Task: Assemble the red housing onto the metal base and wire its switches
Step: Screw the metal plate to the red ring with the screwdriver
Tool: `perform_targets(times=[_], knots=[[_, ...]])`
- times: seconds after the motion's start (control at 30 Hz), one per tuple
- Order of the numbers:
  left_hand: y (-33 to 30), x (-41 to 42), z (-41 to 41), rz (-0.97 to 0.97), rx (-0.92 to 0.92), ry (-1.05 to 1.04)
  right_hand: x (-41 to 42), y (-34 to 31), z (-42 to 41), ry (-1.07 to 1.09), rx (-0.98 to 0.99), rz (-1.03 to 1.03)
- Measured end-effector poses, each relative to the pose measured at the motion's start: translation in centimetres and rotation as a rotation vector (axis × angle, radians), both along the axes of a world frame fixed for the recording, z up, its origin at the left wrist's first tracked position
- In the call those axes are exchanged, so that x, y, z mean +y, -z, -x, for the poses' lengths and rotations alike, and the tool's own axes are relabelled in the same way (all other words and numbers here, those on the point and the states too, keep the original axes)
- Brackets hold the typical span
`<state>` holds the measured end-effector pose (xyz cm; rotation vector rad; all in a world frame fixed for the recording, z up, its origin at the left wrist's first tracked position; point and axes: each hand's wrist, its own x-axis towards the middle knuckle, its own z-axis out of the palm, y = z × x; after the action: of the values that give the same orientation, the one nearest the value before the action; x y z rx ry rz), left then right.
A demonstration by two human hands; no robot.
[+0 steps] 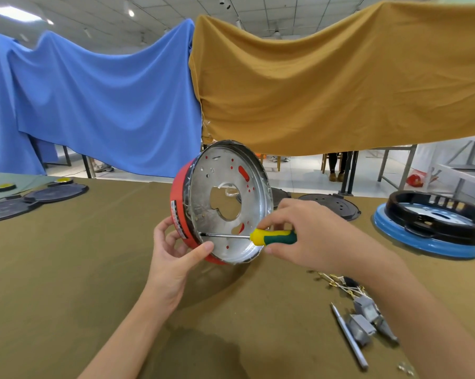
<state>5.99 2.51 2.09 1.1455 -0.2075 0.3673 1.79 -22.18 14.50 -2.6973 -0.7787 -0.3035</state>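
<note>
The red housing [179, 214] stands on its edge on the table, with the round metal base [225, 206] seated in it and facing me. My left hand [173, 250] grips the housing's lower left rim, thumb on the metal edge. My right hand [310, 236] holds a yellow and green screwdriver [273, 237]. Its shaft lies level across the base, and the tip touches the inner left rim near my left thumb. Grey switches [366, 318] with thin wires [340, 285] lie on the table at the lower right.
The table wears an olive cloth [66, 269]. A blue ring with a black frame [433, 225] sits at the right. Black round plates [53, 194] lie at the left, another plate [332, 205] lies behind my right hand. A grey metal tool [350, 340] lies beside the switches.
</note>
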Motion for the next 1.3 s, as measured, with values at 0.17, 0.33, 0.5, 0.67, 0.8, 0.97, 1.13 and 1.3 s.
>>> perform_targets(times=[0.17,0.33,0.5,0.67,0.8,0.97,1.13,1.3], knots=[[0.2,-0.1,-0.1,-0.033,0.007,-0.024,1.1,-0.1,1.3,-0.033,-0.048,-0.006],[0.8,-0.1,-0.4,-0.052,0.027,-0.041,1.2,-0.5,1.5,-0.033,-0.093,-0.068],[1.1,-0.1,-0.7,-0.023,0.055,-0.038,2.5,-0.6,2.3,-0.077,-0.186,-0.146],[1.1,0.5,-0.9,0.035,0.086,-0.041,2.7,-0.1,2.7,-0.147,-0.018,-0.131],[1.2,0.6,-0.8,-0.014,0.089,-0.035,2.4,-0.3,2.3,-0.067,-0.107,-0.180],[1.3,0.6,-0.7,-0.021,0.107,-0.037,3.8,0.7,2.4,0.034,-0.283,-0.202],[1.4,0.6,-0.9,0.020,0.132,-0.040,3.1,0.3,2.3,-0.052,-0.067,-0.243],[1.6,0.6,-1.1,0.002,0.139,-0.056,3.3,0.3,2.0,0.172,-0.242,-0.134]])
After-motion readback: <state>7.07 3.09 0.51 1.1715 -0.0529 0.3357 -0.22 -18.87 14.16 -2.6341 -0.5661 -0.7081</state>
